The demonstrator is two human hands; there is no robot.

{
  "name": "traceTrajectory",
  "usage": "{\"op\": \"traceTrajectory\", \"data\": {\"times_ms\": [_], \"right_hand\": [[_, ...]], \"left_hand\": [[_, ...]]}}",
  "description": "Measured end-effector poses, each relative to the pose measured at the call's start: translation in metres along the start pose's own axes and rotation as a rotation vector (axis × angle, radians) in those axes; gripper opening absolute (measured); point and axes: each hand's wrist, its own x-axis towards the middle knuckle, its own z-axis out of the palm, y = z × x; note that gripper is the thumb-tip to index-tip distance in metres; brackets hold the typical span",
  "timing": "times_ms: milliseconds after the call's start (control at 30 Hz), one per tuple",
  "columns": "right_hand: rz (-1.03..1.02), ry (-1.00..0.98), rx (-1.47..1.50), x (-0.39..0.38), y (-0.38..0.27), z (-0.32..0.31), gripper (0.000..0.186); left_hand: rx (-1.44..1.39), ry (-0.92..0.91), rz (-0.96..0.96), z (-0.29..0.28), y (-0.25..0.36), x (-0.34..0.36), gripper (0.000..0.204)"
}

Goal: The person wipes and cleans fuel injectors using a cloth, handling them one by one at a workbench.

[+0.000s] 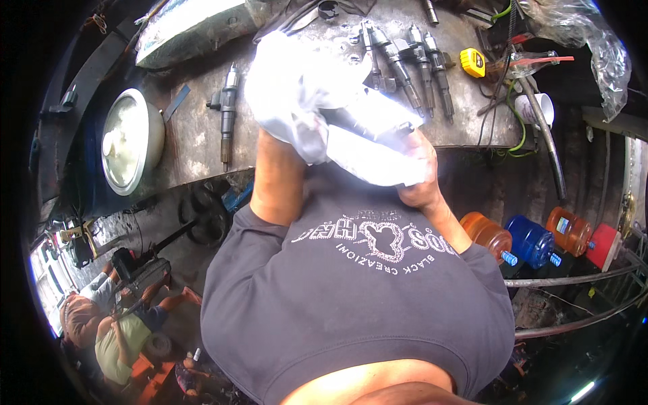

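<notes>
A bright white cloth (pixel 368 152) is bunched between my two hands at the table's near edge, washed out by glare. My right hand (pixel 422 175) is closed on the cloth's right end. A dark tip of something shows by its fingers, and a greyish part shows in the folds; its kind cannot be made out. Only the wrist of my left hand (pixel 278 143) shows clearly, as the cloth covers its fingers. Several metal fuel injectors (pixel 401 71) lie just beyond the cloth. One more injector (pixel 228 115) lies apart on the left.
A worn metal table (pixel 192 145) carries a lidded pale pot (pixel 131 142) at left. A yellow tape measure (pixel 472 62), a glass bottle (pixel 533 64) and a white cup (pixel 535 110) are at right. Large jugs (pixel 530 241) stand lower right. Other people (pixel 118 337) are lower left.
</notes>
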Motion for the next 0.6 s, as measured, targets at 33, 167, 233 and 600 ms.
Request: {"op": "traceTrajectory", "data": {"times_ms": [33, 167, 233, 600], "right_hand": [[0.112, -0.003, 0.108, -0.001, -0.003, 0.002, 0.047], [0.111, -0.015, 0.072, -0.002, -0.004, 0.001, 0.047], [0.138, -0.006, 0.157, -0.007, -0.009, -0.003, 0.047], [0.106, -0.052, 0.003, -0.023, 0.059, -0.016, 0.054]], "left_hand": [[-0.019, -0.005, 0.017, -0.003, 0.002, 0.005, 0.027], [-0.260, -0.044, 0.019, -0.043, -0.008, 0.033, 0.017], [-0.613, -0.092, 0.004, -0.048, -0.004, 0.039, 0.018], [-0.852, -0.080, -0.433, -0.025, 0.000, 0.018, 0.033]]}}
